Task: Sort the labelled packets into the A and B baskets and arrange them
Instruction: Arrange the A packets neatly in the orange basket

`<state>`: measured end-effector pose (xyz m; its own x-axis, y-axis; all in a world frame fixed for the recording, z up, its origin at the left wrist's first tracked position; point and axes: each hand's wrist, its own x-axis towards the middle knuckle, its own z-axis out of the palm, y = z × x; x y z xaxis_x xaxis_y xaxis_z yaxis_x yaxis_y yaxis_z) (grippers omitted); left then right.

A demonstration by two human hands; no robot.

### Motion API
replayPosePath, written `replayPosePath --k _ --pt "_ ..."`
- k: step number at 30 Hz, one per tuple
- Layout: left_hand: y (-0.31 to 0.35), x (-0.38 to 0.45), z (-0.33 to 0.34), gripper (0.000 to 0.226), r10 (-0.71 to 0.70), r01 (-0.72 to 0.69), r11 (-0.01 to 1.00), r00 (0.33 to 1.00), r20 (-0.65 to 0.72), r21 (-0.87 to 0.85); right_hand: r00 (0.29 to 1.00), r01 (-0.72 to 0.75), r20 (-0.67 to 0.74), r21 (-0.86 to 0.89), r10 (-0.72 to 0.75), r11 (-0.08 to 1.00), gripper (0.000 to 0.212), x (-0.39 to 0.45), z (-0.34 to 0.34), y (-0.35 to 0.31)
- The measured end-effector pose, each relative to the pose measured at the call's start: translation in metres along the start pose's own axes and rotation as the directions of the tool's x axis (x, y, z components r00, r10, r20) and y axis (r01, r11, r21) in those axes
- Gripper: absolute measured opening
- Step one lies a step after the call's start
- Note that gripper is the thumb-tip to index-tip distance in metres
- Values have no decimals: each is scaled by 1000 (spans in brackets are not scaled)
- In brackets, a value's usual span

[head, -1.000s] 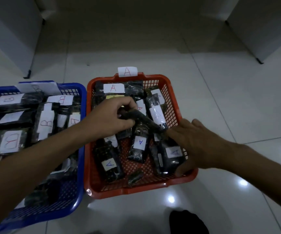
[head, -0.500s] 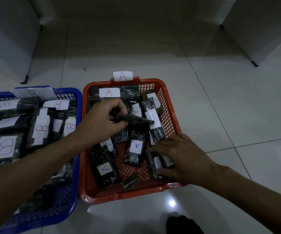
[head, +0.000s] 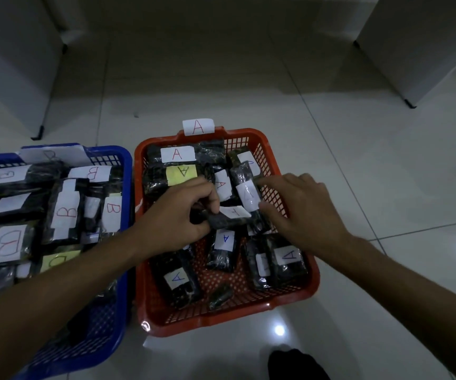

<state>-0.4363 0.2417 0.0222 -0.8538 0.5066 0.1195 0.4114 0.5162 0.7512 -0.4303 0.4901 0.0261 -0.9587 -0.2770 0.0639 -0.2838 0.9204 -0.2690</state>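
Observation:
An orange basket (head: pixel 298 293) tagged A sits on the floor and holds several dark packets with A labels. To its left a blue basket (head: pixel 106 349) holds several packets with B labels. My left hand (head: pixel 177 215) is over the middle of the orange basket, shut on a dark A packet (head: pixel 228 218) lying crosswise. My right hand (head: pixel 300 212) is just to the right of it, fingers spread, its fingertips touching another long A packet (head: pixel 247 196) near the basket's right wall.
Glossy white floor tiles (head: pixel 385 311) surround the baskets. White cabinet legs (head: pixel 36 133) stand at the back left, and another white unit (head: pixel 410 102) at the back right. A dark shape (head: pixel 295 364) lies at the bottom edge, near me.
My right hand has left the front right packets and moved up to the long packet by the right wall. My left hand has turned its packet so the label faces up.

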Motion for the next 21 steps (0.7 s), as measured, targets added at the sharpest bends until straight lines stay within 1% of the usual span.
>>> replayPosePath --k 3,7,9,12,14,17,19,21 --pt "2 2 3 29 7 -8 1000 999 32 15 995 -57 74 -53 61 997 41 25 8 -6" --pt "3 4 1 29 -7 7 1000 1000 29 6 976 -141 152 -111 157 984 61 40 23 -12" --pt "1 4 -2 30 -19 19 1000 999 28 14 974 -170 136 -82 180 982 66 42 25 -12" --pt "1 5 -10 31 -22 22 1000 1000 -4 18 972 -231 57 83 227 969 63 46 17 -8" --pt "4 8 -18 30 -20 21 1000 999 -28 16 962 -274 74 221 264 936 60 45 5 -7" --pt "14 10 -34 31 -84 82 996 994 -66 -37 949 -309 185 385 256 870 52 42 -8 -14" --pt "21 10 -46 27 -150 136 983 983 -110 -124 928 -355 278 463 247 812 52 40 -12 -21" --pt "25 8 -59 20 -178 140 964 971 -160 -227 886 -440 403 580 228 686 58 38 -14 -29"
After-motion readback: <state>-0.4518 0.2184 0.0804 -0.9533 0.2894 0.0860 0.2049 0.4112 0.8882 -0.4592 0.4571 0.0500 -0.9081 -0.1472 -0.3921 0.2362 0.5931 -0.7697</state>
